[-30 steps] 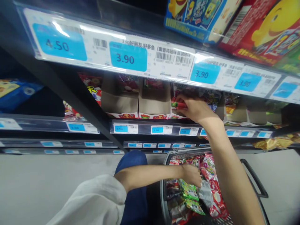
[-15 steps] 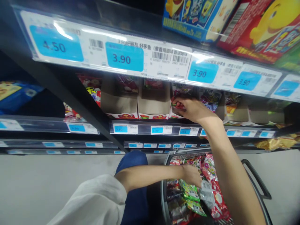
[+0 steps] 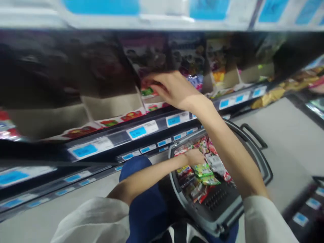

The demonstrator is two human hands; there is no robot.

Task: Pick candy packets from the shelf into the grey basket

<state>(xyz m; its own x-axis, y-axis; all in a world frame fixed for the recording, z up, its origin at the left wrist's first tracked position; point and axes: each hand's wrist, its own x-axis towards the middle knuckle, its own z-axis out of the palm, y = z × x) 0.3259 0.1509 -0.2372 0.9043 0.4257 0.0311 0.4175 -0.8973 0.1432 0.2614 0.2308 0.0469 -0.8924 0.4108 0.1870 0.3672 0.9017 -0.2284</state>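
Observation:
My right hand [image 3: 169, 89] reaches into an open display carton on the shelf. Its fingers are curled and closed around a candy bag [image 3: 147, 91] with green and red on it; blur and shadow hide most of the bag. Low in front of me is a grey shopping basket [image 3: 174, 189] holding several candy bags. Over its far part, my left hand [image 3: 195, 157] is closed, just above a green candy bag [image 3: 203, 169]. What its fingers hold, if anything, is hidden.
Cartons [image 3: 113, 106] line the shelf, some with bags at the back. An upper shelf edge [image 3: 164, 22] with blue price tags hangs above my right hand. The basket's handle [image 3: 254, 135] sticks out at right. My blue-clad knee [image 3: 136, 168] is beside the basket.
The view has moved closer to the shelf and tilted. My right hand stays at the same carton, with its fingers deeper among the bags. My left hand remains over the basket.

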